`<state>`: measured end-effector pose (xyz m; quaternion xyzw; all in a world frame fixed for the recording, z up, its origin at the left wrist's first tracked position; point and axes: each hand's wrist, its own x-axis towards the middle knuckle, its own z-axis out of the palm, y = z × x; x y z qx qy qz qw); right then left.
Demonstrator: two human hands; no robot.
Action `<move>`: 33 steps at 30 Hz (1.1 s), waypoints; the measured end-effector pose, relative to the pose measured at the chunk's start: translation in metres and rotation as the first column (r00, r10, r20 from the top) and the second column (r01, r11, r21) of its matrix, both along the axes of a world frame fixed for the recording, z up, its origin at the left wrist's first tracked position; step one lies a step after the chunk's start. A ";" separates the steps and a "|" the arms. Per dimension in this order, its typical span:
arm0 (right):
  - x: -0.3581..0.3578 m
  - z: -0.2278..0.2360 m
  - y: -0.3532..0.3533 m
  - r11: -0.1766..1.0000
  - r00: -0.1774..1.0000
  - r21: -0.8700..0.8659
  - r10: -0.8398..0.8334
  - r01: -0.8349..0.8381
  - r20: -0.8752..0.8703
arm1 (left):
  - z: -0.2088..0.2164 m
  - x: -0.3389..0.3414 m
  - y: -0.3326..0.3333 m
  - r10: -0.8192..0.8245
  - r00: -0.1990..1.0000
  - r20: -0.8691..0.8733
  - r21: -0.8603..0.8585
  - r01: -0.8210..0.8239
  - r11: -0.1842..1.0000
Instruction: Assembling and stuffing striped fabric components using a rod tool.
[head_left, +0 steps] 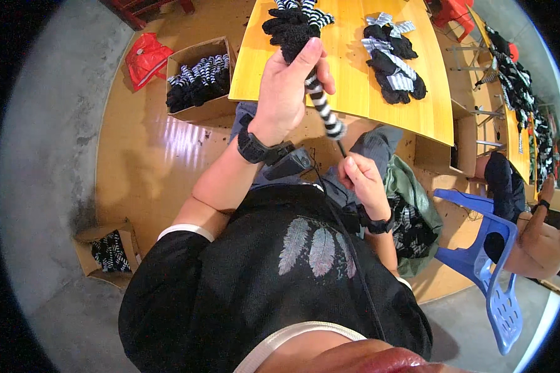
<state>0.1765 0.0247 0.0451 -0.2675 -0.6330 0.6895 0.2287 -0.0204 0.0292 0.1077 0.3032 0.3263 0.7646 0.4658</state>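
My left hand (283, 87) is closed around a fuzzy black piece with a narrow black-and-white striped fabric tube (322, 109), held over the near edge of the yellow table (348, 81). The tube slants down toward my right. From its lower end a thin black rod (342, 148) sticks out. My right hand (362, 177) pinches the rod's other end with thumb and fingers. Beyond my left hand, more black fuzzy pieces with striped parts (318, 18) lie on the table. A group of black pieces with grey-white striped parts (392, 59) lies to their right.
At the table's left stands a cardboard box (199, 102) of striped pieces, beside a red bag (146, 59). Another box (109, 255) sits lower left. A green sack (420, 186) is by my right arm. Right are a blue chair (485, 267), another person (535, 248) and a loaded table.
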 end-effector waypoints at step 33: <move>-0.001 0.013 -0.013 0.993 0.980 -0.118 -0.017 -0.007 -0.199 | 0.013 -0.016 -0.022 -0.417 0.888 -0.194 -0.055 0.414 0.908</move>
